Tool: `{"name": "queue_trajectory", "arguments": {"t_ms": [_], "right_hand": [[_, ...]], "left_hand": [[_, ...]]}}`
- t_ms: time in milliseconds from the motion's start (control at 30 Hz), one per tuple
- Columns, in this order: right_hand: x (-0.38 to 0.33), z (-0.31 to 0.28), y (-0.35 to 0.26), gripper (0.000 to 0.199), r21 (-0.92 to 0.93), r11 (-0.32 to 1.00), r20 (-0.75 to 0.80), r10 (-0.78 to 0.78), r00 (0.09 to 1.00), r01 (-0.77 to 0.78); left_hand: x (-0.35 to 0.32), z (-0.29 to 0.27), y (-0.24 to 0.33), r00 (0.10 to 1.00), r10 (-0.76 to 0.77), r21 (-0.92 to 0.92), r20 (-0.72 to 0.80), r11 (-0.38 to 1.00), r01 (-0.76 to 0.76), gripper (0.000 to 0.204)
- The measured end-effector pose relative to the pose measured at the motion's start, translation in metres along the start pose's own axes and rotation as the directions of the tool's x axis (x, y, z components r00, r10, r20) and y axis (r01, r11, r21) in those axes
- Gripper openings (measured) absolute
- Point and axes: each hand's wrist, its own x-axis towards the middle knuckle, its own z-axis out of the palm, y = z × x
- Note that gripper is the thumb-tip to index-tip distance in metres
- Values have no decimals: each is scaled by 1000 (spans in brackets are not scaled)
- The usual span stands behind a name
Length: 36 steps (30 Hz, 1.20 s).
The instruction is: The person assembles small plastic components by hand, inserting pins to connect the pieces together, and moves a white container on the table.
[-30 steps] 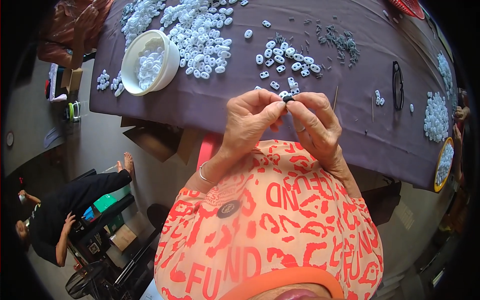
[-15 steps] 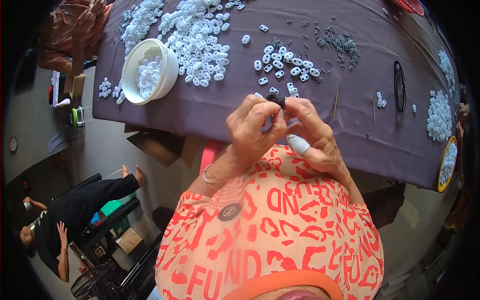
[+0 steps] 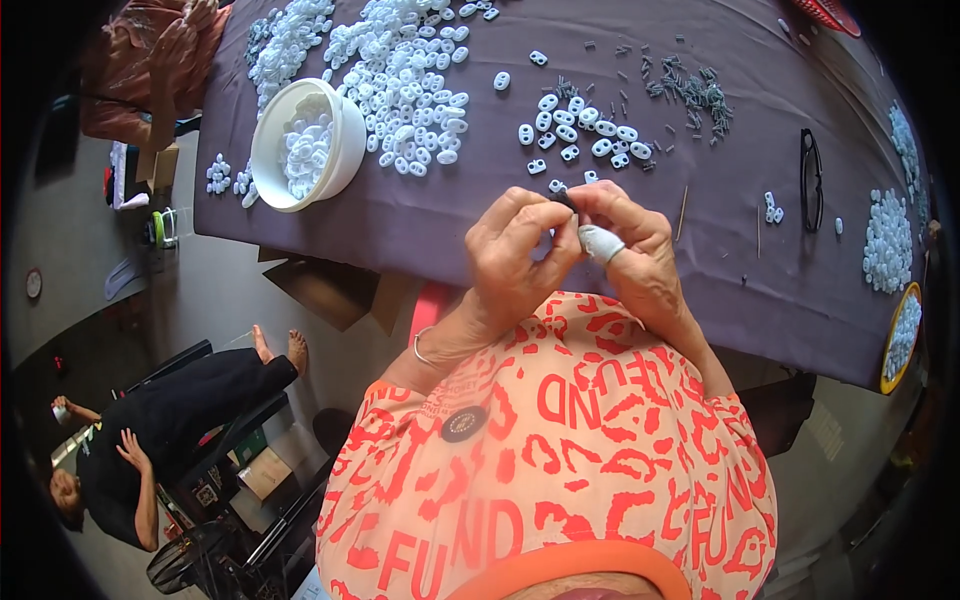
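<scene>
My left hand (image 3: 515, 255) and my right hand (image 3: 630, 250) meet fingertip to fingertip at the near edge of a table draped in a purple cloth (image 3: 440, 220). Together they pinch a small dark part (image 3: 563, 198). A grey-white wrap covers my right thumb. Just beyond my fingers lies a loose cluster of small white plastic pieces (image 3: 580, 130). A scatter of small dark metal bits (image 3: 690, 90) is farther right.
A white bowl (image 3: 300, 140) with white pieces stands at the left, next to a big heap of white pieces (image 3: 400, 70). Black glasses (image 3: 812, 180) lie at the right, near another white pile (image 3: 888, 240) and a yellow-rimmed dish (image 3: 900, 335). A person in black sits lower left (image 3: 150, 440).
Both hands stayed joined on the small part and shifted slightly; my right thumb with its wrap has turned into view.
</scene>
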Motion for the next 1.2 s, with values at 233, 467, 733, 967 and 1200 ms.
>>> {"name": "queue_trajectory", "arguments": {"t_ms": [233,467,733,967,1200], "right_hand": [[5,0,8,18,439,891,-97,177,979,-117],[0,-3,4,18,452,873,-107,257,961,-183],[-4,-5,6,16,382,907,-23,199,980,-176],[-5,-6,8,15,340,923,12,185,983,-178],[-7,-13,11,30,413,864,258,192,947,-287]], "left_hand": [[7,-7,2,978,-201,-282,57,936,209,9],[22,-17,-8,710,-534,-473,460,529,705,14],[21,-27,-16,539,-534,-435,651,319,842,13],[16,-28,-20,658,-402,-354,636,606,713,7],[8,-21,-21,856,-192,-381,480,833,400,4]]}}
